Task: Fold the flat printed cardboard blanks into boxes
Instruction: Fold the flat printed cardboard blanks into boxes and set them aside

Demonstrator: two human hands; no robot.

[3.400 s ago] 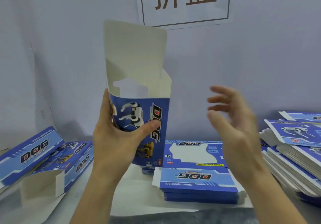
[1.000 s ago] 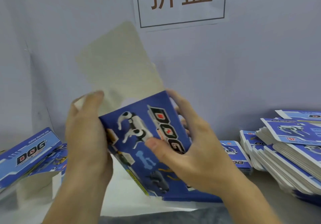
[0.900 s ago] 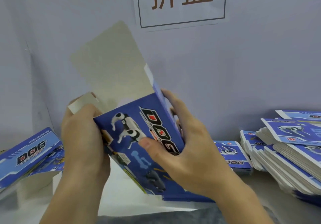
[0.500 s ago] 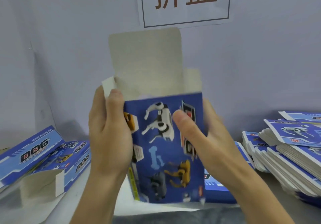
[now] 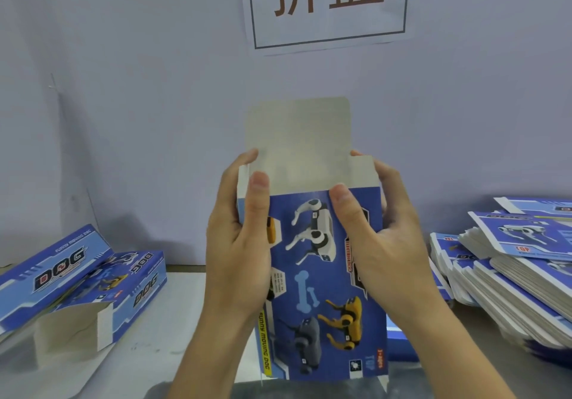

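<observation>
Between the two hands stands the blue printed cardboard box (image 5: 322, 281), upright, its grey top flap (image 5: 298, 138) raised. Left hand (image 5: 240, 244) and right hand (image 5: 383, 244) grip its sides, thumbs on the front. Closing the top seems underway; next, side flaps likely fold inward.

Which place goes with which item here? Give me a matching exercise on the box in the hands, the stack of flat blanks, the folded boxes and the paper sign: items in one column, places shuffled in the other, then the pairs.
Items
1. box in the hands
2. stack of flat blanks
3. folded boxes
4. paper sign

Places
A. on the wall, top centre
B. on the table at the left
C. held upright between the left hand and the right hand, top flap up
D. piled on the table at the right

Pairs: 1-C, 2-D, 3-B, 4-A
</observation>
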